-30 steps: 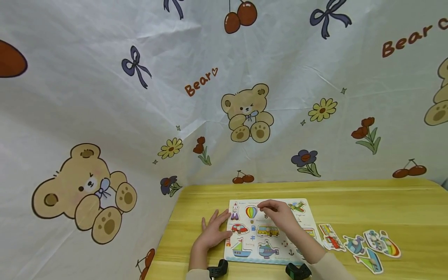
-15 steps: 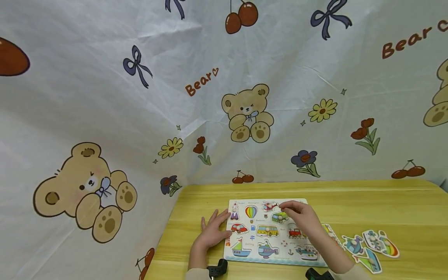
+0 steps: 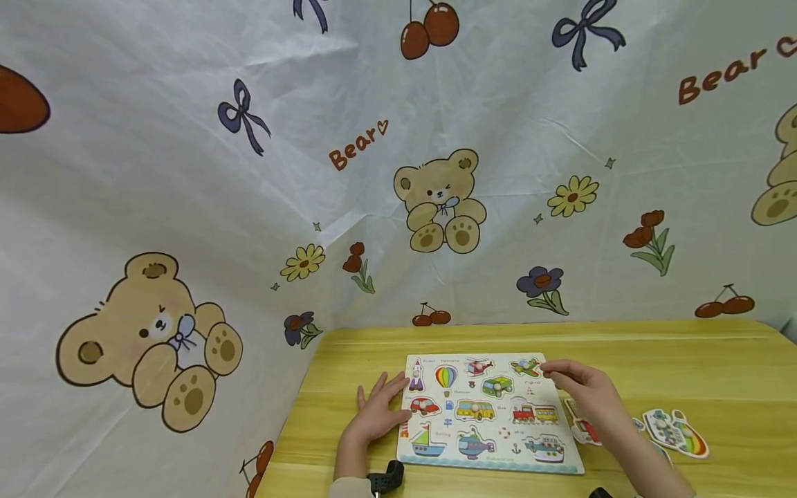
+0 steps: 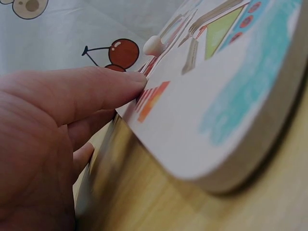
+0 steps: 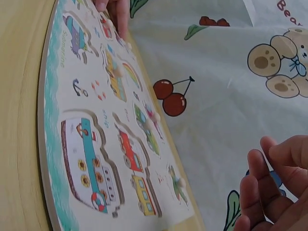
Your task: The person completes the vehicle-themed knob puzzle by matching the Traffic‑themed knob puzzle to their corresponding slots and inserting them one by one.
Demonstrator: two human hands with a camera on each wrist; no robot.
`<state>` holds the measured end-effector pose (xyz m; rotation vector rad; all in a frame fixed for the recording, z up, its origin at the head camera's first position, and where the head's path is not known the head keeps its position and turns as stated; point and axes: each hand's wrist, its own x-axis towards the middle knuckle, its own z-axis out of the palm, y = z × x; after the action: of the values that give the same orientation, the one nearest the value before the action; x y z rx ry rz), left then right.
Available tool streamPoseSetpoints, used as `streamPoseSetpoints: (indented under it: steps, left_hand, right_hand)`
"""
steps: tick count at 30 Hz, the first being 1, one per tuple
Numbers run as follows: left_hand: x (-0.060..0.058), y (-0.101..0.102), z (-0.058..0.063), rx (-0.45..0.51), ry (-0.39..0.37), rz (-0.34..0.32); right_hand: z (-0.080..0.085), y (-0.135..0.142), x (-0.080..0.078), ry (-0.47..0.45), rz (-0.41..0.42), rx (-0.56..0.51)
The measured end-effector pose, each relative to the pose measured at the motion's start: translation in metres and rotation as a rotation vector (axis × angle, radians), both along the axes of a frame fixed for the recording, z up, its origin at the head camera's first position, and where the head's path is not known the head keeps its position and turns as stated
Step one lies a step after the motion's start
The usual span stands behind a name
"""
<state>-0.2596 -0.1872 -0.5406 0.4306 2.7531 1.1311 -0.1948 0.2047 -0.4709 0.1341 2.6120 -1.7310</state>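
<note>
A white puzzle board (image 3: 492, 465) with vehicle pictures lies flat on the table. My left hand (image 3: 376, 412) rests at its left edge, fingers spread, the thumb (image 4: 108, 89) touching the board near the red car (image 3: 425, 407). My right hand (image 3: 585, 389) is raised just beyond the board's upper right corner, beside the green plane piece (image 3: 526, 366). In the right wrist view its fingers (image 5: 262, 192) are loosely bent, thumb close to the index finger, with nothing visible between them. Knobs stand on several pieces, including the bus (image 3: 475, 410) and green jeep (image 3: 497, 386). The ship recess (image 5: 86, 168) shows only its printed picture.
Loose puzzle pieces (image 3: 677, 433) lie on the table (image 3: 741, 387) to the right, partly behind my right forearm. A red piece (image 3: 582, 425) lies close to the board's right edge. A cloth (image 3: 373, 194) printed with bears hangs behind the table.
My right hand has moved right, from over the board's upper middle to past the plane, uncovering the helicopter, jeep, plane, train and ship. The left hand has stayed put.
</note>
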Motion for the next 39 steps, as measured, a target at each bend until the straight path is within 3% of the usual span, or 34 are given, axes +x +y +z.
streamPoseSetpoints:
  steps: [12, 25, 34, 39]
  left_hand:
    - [-0.001, -0.001, -0.001, -0.007, -0.001, -0.002]
    - [0.001, -0.002, -0.002, -0.017, 0.008, -0.015]
    - [-0.001, -0.004, -0.002, -0.013, 0.002, -0.027]
    - [-0.001, -0.003, -0.001, 0.0, 0.007, -0.028]
  right_hand:
    - [-0.009, 0.045, 0.015, -0.087, -0.007, 0.014]
    - [-0.025, 0.069, 0.027, -0.197, -0.025, -0.007]
    - [-0.04, 0.069, 0.031, -0.179, -0.071, 0.066]
    - [-0.047, 0.062, 0.033, -0.076, -0.086, 0.163]
